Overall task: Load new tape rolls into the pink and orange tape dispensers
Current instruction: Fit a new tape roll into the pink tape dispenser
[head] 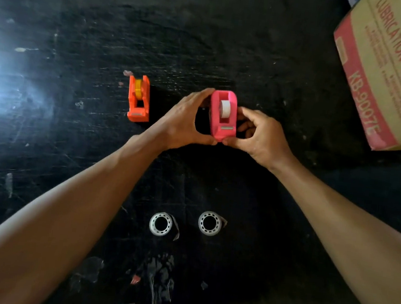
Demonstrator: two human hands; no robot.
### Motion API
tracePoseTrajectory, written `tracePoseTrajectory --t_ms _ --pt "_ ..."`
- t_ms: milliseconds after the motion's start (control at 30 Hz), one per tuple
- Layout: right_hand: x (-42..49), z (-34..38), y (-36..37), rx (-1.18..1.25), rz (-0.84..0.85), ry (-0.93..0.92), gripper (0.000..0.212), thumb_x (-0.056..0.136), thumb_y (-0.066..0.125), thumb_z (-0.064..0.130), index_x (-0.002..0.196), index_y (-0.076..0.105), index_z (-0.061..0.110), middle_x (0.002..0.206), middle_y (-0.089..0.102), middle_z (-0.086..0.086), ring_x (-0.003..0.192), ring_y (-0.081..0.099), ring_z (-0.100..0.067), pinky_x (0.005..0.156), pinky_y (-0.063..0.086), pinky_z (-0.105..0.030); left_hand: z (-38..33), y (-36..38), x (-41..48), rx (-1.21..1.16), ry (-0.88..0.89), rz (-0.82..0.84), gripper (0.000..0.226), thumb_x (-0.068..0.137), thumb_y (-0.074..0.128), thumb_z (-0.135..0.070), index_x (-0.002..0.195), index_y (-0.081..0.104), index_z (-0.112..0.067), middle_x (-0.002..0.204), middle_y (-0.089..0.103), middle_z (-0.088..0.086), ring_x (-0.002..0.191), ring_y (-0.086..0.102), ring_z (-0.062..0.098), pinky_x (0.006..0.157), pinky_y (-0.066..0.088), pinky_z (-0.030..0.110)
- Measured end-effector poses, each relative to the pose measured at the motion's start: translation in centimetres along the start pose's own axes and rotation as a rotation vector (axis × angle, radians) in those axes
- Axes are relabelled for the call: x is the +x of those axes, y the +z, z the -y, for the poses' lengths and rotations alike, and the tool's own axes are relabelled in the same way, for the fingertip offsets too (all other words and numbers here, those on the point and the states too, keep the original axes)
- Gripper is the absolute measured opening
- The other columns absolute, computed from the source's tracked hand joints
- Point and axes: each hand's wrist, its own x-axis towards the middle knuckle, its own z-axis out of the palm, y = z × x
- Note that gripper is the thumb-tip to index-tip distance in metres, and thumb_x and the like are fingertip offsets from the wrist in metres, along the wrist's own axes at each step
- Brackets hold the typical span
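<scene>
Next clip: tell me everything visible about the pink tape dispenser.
The pink tape dispenser looks like glossy moulded plastic, with an open top slot holding a white roll and a grey cutter strip at its near end. It is gripped on both sides: the left hand on its left side, the right hand on its right. Whether it rests on the black table cannot be told.

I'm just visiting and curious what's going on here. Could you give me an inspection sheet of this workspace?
Surface: black table, scratched, dusty.
Job's things: pink tape dispenser holding a white roll; orange tape dispenser holding a yellow roll; two white tape rolls lying flat.
Clutter: torn tape scraps at near edge.
Hands: left hand and right hand both grip the pink dispenser.
Cables: nothing seen.
Surroundings: cardboard box marked LUBRICATION CLEANER.
</scene>
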Motion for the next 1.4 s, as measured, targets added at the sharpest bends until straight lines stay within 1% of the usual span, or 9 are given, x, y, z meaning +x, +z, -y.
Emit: tracePoseTrajectory --t_ms 200,367,467,600,833,1000,1100,1233,1400 --pt "-3.4 1.1 1.5 0.044 0.014 0.002 0.074 0.069 0.094 0.035 0.135 0.065 0.019 0.111 0.069 -0.001 0.095 0.070 -0.014 0.089 0.059 -0.035 0.1 0.4 -4.2 -0.022 -0.007 0.021 0.127 0.060 0.097 -0.033 0.161 0.024 -0.014 0.156 0.040 0.008 0.139 0.046 0.016 0.115 0.042 0.035" --pt "-5.7 1.6 2.9 0.074 0.043 0.012 0.083 0.069 0.095 0.031 0.142 0.059 0.012 0.117 0.067 -0.002 0.101 0.070 -0.017 0.093 0.058 -0.037 0.0 0.5 -7.7 -0.021 -0.044 0.037 0.125 0.061 0.096 -0.035 0.161 0.024 -0.015 0.161 0.035 0.006 0.148 0.037 0.019 0.122 0.033 0.032" --pt "-7.0 1.7 3.6 0.078 0.060 0.017 0.086 0.070 0.095 0.030 0.144 0.057 0.009 0.119 0.067 -0.001 0.103 0.069 -0.014 0.093 0.057 -0.032 0.0 0.8 -9.4 -0.024 -0.068 0.039 0.124 0.062 0.096 -0.036 0.161 0.023 -0.017 0.163 0.033 0.003 0.150 0.033 0.017 0.123 0.029 0.029" --pt "-8.4 1.8 4.0 0.086 0.082 0.010 0.081 0.071 0.094 0.031 0.142 0.060 0.010 0.115 0.067 0.001 0.097 0.068 -0.012 0.088 0.057 -0.028 0.2 1.3 -11.1 -0.022 -0.091 0.047 0.124 0.065 0.095 -0.037 0.162 0.020 -0.021 0.164 0.029 0.000 0.151 0.026 0.016 0.116 0.022 0.021" --pt "-10.0 1.6 4.2 0.103 0.090 0.017 0.078 0.075 0.092 0.027 0.144 0.058 0.013 0.122 0.067 0.002 0.106 0.067 -0.012 0.095 0.055 -0.028 0.5 2.2 -12.5 -0.020 -0.076 0.049 0.122 0.066 0.095 -0.037 0.162 0.020 -0.022 0.165 0.029 -0.003 0.150 0.022 0.012 0.113 0.020 0.017" --pt "-10.1 1.6 4.1 0.097 0.105 0.024 0.080 0.078 0.089 0.031 0.148 0.053 0.014 0.126 0.064 0.007 0.108 0.064 -0.008 0.095 0.053 -0.025 0.6 2.3 -12.7 -0.026 -0.067 0.039 0.122 0.067 0.094 -0.038 0.162 0.019 -0.023 0.165 0.030 -0.003 0.149 0.023 0.012 0.113 0.021 0.020" --pt "-10.3 2.0 3.8 0.131 0.077 0.057 0.069 0.084 0.082 0.038 0.145 0.057 0.020 0.122 0.065 0.011 0.105 0.065 -0.006 0.092 0.055 -0.023 0.5 2.2 -12.8 -0.039 -0.068 0.053 0.121 0.068 0.093 -0.039 0.162 0.017 -0.024 0.164 0.029 -0.003 0.149 0.022 0.013 0.112 0.024 0.023" --pt "-9.2 2.7 3.6 0.124 -0.027 -0.022 0.046 0.089 0.078 0.027 0.134 0.067 0.024 0.114 0.067 0.010 0.098 0.067 -0.008 0.085 0.057 -0.027 0.6 2.3 -12.7 -0.042 -0.071 0.055 0.122 0.068 0.093 -0.040 0.162 0.017 -0.026 0.164 0.030 -0.003 0.150 0.023 0.014 0.114 0.026 0.025" --pt "-7.1 3.3 3.4 -0.051 0.050 -0.158 0.055 0.082 0.086 0.020 0.133 0.068 0.014 0.114 0.062 0.005 0.096 0.062 -0.009 0.083 0.051 -0.019 0.7 2.4 -12.7 -0.050 -0.073 0.048 0.122 0.067 0.093 -0.042 0.162 0.017 -0.027 0.163 0.031 -0.004 0.149 0.024 0.013 0.114 0.028 0.026"
